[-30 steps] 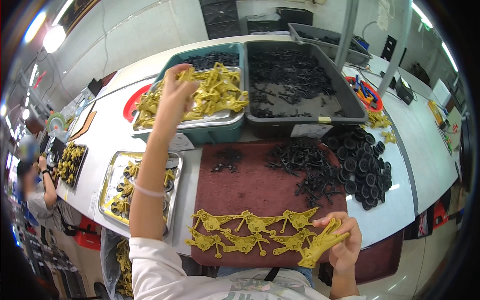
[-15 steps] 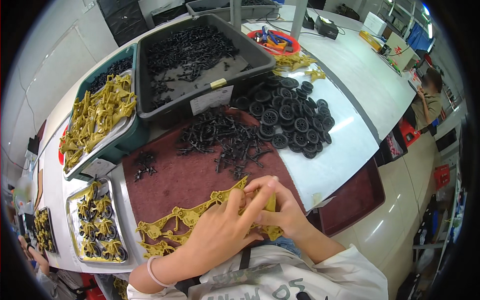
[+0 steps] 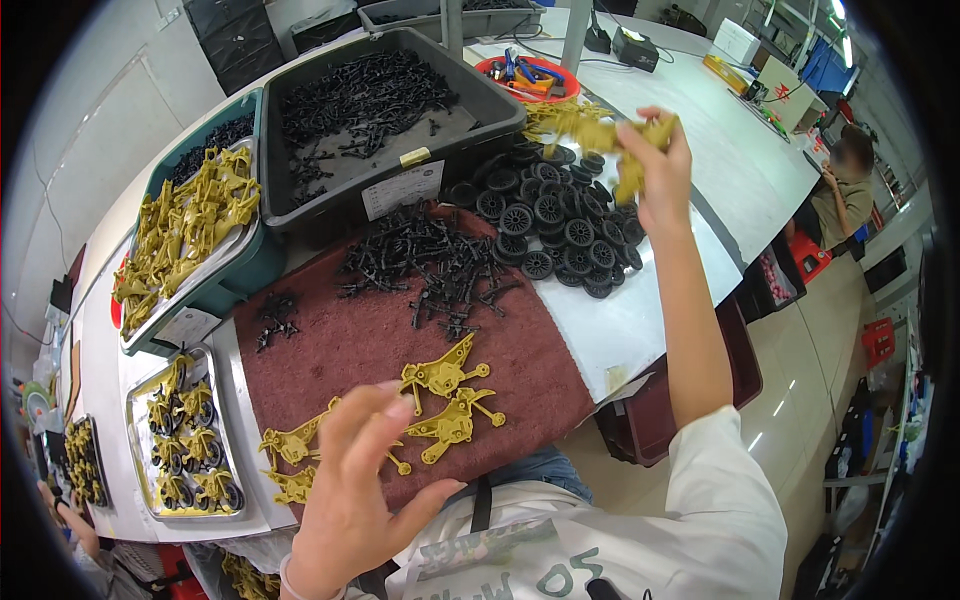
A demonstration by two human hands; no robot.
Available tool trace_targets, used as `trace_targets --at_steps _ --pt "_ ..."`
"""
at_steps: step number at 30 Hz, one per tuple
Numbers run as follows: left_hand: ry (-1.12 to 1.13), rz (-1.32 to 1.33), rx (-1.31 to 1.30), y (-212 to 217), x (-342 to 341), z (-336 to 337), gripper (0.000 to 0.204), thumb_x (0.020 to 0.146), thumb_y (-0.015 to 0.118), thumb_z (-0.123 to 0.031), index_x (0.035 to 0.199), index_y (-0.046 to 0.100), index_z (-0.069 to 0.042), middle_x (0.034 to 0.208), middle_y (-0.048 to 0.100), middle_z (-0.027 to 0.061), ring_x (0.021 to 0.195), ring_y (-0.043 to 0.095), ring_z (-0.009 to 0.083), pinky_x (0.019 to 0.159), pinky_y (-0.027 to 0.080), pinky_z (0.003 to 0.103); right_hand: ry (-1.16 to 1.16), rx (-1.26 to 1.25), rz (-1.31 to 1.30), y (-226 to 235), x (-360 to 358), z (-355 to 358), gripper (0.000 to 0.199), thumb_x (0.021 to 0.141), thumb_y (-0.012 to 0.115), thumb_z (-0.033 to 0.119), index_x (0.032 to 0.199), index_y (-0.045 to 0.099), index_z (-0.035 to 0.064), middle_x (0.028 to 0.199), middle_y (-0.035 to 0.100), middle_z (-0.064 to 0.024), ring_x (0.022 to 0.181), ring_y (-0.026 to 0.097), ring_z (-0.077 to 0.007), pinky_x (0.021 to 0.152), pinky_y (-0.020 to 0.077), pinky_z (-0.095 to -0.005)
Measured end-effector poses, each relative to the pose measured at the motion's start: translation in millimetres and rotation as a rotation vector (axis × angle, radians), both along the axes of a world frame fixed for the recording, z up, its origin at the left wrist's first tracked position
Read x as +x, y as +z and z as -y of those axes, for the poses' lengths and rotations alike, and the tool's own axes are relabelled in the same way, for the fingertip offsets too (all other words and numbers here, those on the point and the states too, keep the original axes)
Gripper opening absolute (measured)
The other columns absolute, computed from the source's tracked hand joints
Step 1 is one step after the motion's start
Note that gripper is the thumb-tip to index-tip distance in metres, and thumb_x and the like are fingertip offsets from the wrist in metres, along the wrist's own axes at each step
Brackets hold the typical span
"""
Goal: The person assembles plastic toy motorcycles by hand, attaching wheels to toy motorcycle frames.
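Note:
My left hand (image 3: 350,490) hovers low over the maroon cloth (image 3: 320,360) with its fingers apart, holding nothing. Beside and beneath it lie several yellow plastic toy motorcycle frames (image 3: 452,426); the hand partly covers some. My right hand (image 3: 665,175) is stretched out to the far right, its fingers closed on a yellow plastic part (image 3: 630,182) that is blurred by motion. It is above the edge of a heap of black toy wheels (image 3: 578,232), close to a small pile of yellow parts (image 3: 540,122). Small black plastic parts (image 3: 425,260) are heaped on the cloth's far side.
A black bin (image 3: 500,133) of small black parts stands at the back. Left of it, a teal bin (image 3: 235,295) bears a tray of yellow parts. A metal tray (image 3: 235,440) holds assembled toy motorcycles. A red basket (image 3: 575,85) contains tools. A person (image 3: 845,195) sits far right.
My right hand has moved from the cloth up and right to the far side, now gripping a yellow part. My left hand has come nearer and opened, leaving frames on the cloth.

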State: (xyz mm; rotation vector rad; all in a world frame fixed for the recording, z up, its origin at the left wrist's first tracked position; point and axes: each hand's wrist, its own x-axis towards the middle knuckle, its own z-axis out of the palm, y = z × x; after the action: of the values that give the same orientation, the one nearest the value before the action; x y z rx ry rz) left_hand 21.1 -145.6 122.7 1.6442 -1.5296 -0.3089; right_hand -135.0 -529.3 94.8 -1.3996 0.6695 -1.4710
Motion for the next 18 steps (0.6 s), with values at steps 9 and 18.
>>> trace_targets --at_steps 9,18 --pt "0.135 0.061 0.098 -11.3 -5.6 -42.9 0.075 0.072 0.083 -0.017 0.134 0.044 -0.004 0.134 0.045 0.0198 0.116 0.051 0.031 0.09 0.047 0.038 -0.18 0.006 -0.308 -17.0 7.5 52.1 0.035 0.089 0.07 0.019 0.116 0.052 0.0056 0.083 0.058 -0.0018 0.071 0.057 -0.0104 0.064 0.0462 -0.0243" --pt "-0.165 -0.588 0.235 -62.6 -22.5 -15.7 0.083 0.077 0.082 -0.032 0.14 0.039 -0.002 0.141 0.039 0.0206 0.126 0.048 0.0331 0.102 0.045 0.043 0.859 -0.026 -0.381 -8.1 -29.7 -182.7 0.072 0.084 0.077 0.026 0.141 0.039 0.0041 0.1 0.054 -0.0049 0.09 0.054 -0.0127 0.073 0.0481 -0.0276"
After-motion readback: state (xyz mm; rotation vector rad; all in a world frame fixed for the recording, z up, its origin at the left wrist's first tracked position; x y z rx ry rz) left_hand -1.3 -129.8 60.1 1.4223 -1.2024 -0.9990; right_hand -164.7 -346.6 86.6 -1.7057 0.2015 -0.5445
